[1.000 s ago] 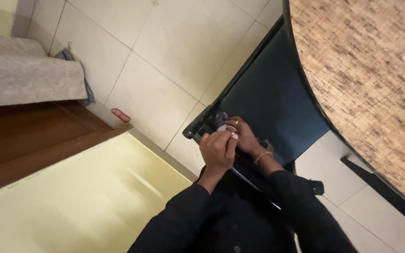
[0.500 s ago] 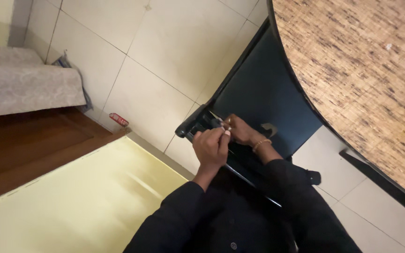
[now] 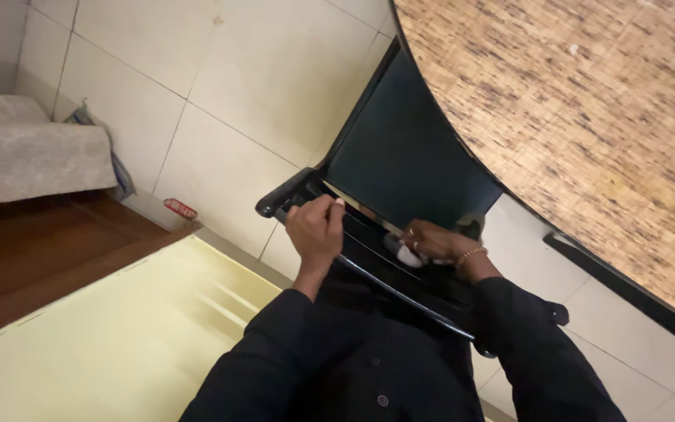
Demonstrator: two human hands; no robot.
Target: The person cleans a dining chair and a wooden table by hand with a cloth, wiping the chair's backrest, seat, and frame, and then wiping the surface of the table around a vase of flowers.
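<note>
Our left hand (image 3: 316, 230) gripped the chair's (image 3: 408, 168) black back rail, fingers curled over it. Our right hand (image 3: 431, 241) pinched a small white wad (image 3: 408, 255) against the rail further along. We judged the wad could slip through the slats, since only fingertips held it. Half a second before, both hands had met at the rail's left end; the right had since slid away.

black chair back (image 3: 369, 258), blue seat (image 3: 408, 156), mottled tan table (image 3: 587, 117), cream floor tiles (image 3: 259, 70)
</note>
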